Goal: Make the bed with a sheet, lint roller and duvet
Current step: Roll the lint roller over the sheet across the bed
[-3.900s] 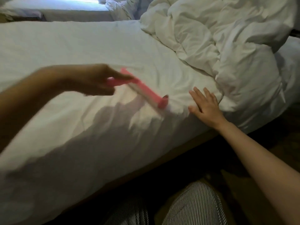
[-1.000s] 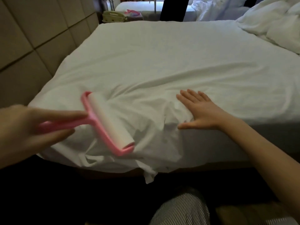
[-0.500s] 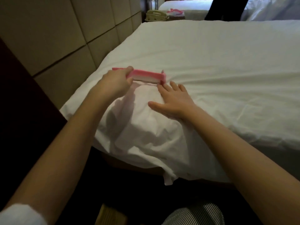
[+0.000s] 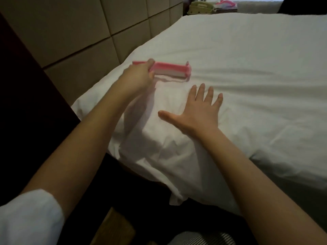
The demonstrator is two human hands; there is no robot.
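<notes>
A white sheet (image 4: 247,71) covers the bed, wrinkled and bunched at the near corner. My left hand (image 4: 137,76) grips the handle of a pink lint roller (image 4: 169,69), whose white roll lies on the sheet close to the headboard side. My right hand (image 4: 196,112) lies flat on the sheet with fingers spread, just in front of and to the right of the roller, not touching it. No duvet is in view.
A padded beige headboard wall (image 4: 88,32) runs along the left of the bed. A phone and pink items sit on a nightstand (image 4: 212,6) at the far end. Dark floor and a wooden edge (image 4: 113,227) lie below the bed corner.
Since a second ago the roller has gone from the bed's near corner up the sheet toward the headboard side. My right hand has stayed flat on the sheet, now with fingers spread behind the roller.
</notes>
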